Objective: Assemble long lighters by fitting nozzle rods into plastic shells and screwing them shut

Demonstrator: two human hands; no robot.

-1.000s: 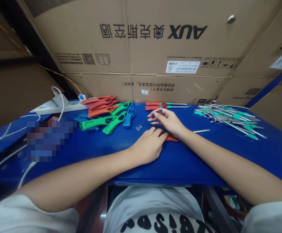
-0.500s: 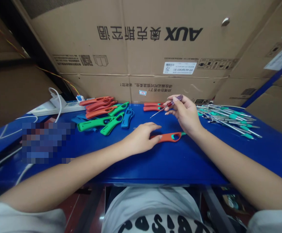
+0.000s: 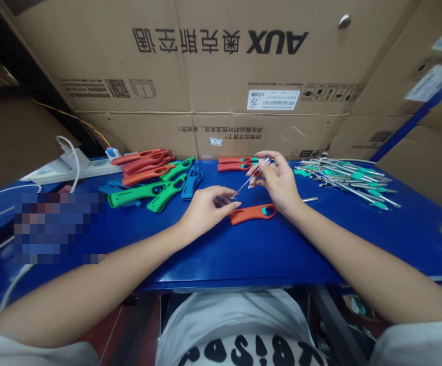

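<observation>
My right hand (image 3: 278,180) is closed around the handle of a small screwdriver (image 3: 247,182), its shaft slanting down to the left. My left hand (image 3: 208,206) has its thumb and fingertips drawn together at the screwdriver's tip; a tiny piece there is too small to name. Just beneath both hands, an orange lighter body (image 3: 249,214) with a green trigger lies on the blue table (image 3: 244,254). A metal rod (image 3: 311,199) shows past my right wrist, in line with that body. Two red lighters (image 3: 232,166) lie behind the screwdriver.
At the left is a pile of orange, green and blue lighter bodies (image 3: 139,193). Metal rods with green parts (image 3: 352,180) are heaped at the right. A cardboard box (image 3: 213,76) stands upright along the back. A power strip (image 3: 68,168) with cables sits at the far left.
My left hand has come off the orange lighter body, and its fingers have closed in at the screwdriver's tip. The screwdriver has tilted more steeply. The whole view has shifted slightly.
</observation>
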